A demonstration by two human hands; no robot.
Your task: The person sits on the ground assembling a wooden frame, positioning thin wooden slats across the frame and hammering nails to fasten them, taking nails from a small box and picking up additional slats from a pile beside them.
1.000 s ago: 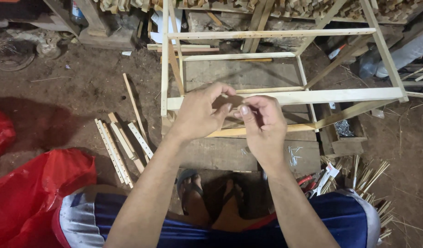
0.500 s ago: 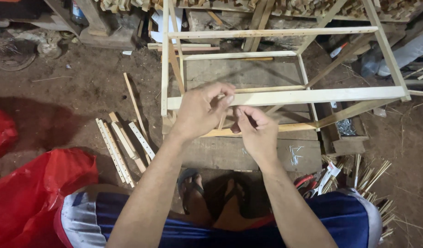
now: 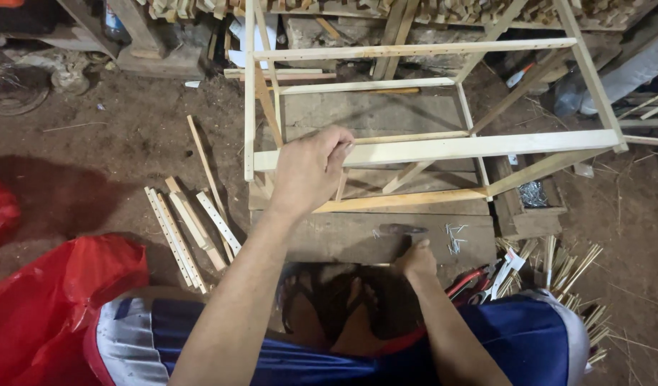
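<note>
On the near top rail of the wooden frame (image 3: 443, 149), the left hand (image 3: 309, 169) is closed, with the fingers wrapped over the rail close to its left end. The frame is an open box of pale slats, and it is stood on a worn wooden board (image 3: 357, 236) laid on the dirt floor.

Below the frame, at the near edge of the board, the right hand (image 3: 417, 259) is lowered onto a small hammer (image 3: 399, 229). The fingers appear curled around the handle, but the grip is partly hidden by the hand itself, so a firm hold cannot be confirmed. The dark hammer head is seen lying on the board just beyond the hand.

Just right of the hammer, a small heap of nails (image 3: 454, 238) is scattered on the board. More nails are held in a wooden tray (image 3: 533, 194) beside the right end of the frame.

Left of the frame, several drilled slats (image 3: 189, 227) are laid loosely on the ground. A red plastic bag (image 3: 50, 304) is seen further left of the frame, near the knee.
</note>
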